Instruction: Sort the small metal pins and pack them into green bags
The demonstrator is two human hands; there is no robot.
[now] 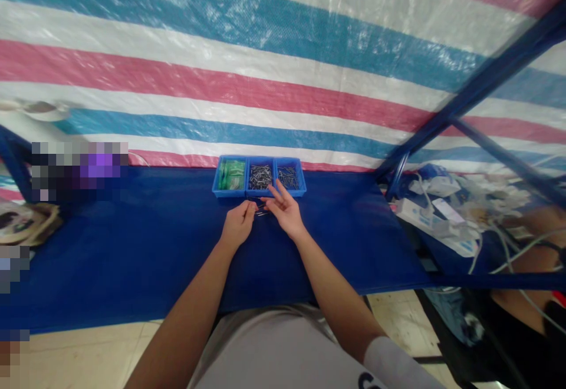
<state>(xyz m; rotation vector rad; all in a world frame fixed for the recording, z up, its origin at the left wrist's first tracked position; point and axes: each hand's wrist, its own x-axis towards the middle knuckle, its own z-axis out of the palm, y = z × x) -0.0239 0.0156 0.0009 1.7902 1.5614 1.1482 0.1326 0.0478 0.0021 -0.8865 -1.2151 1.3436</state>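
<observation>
My left hand [239, 223] is closed, its thumb and fingers pinched on several thin metal pieces [262, 211] that stick out to the right, too small to tell whether screws or nails. Facing it, my right hand [285, 209] has thumb and forefinger pinched at the far ends of these pieces, while its other fingers are spread. Just beyond the hands stand joined blue bins [259, 194]. Green plastic packets [232, 174] fill the left one. Small silvery metal fasteners [260, 175] lie heaped in the middle, and longer dark fasteners [288, 175] lie in the right one, partly behind my right fingers.
The blue table [145, 247] reaches to a striped plastic sheet [265, 71] behind. A blue metal frame [442, 118] slants up at the right. Past it lie a white power strip [435, 227], cables and plastic bags, with another person's arm [537, 230] nearby.
</observation>
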